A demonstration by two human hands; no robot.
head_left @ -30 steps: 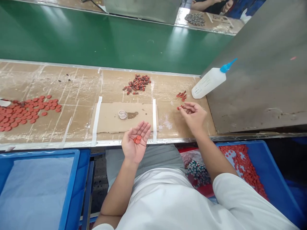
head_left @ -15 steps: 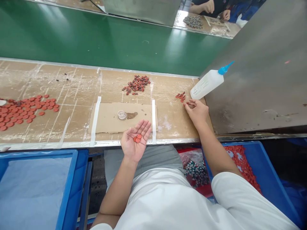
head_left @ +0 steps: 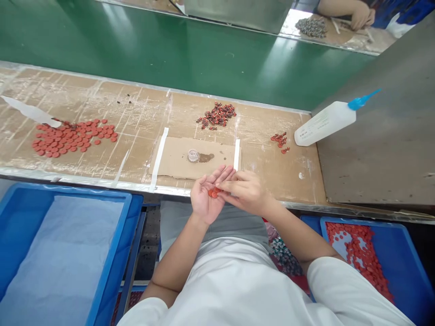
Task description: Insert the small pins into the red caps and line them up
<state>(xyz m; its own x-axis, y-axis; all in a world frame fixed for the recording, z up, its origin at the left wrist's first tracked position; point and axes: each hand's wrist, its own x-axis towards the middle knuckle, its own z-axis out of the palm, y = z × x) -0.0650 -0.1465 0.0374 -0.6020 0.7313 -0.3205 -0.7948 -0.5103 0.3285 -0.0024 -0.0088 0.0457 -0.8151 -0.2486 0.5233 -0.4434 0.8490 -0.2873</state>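
My left hand (head_left: 207, 201) is palm up with its fingers spread, and a few red discs (head_left: 212, 193) lie in its palm. Over that palm, my right hand (head_left: 246, 190) has its fingers pinched at a red disc. Beyond the hands, a small clear cup (head_left: 193, 155) stands on a taped cardboard piece (head_left: 173, 158), beside a wet brown stain. Behind it is a pile of dark red and black small parts (head_left: 217, 115). Several small red parts (head_left: 280, 140) lie to the right, near a white bottle with a blue tip (head_left: 324, 124).
At the left, many red discs (head_left: 64, 139) lie by a white strip (head_left: 30, 111). A lined blue tray (head_left: 127, 203) is at lower left, a blue tray of red pieces (head_left: 404, 262) at lower right. A metal panel (head_left: 380, 136) borders the right. Another person's hands (head_left: 363, 17) show beyond.
My right hand has moved left from the small red parts to my left palm. One small red part now lies apart, nearer the front. The view has shifted.
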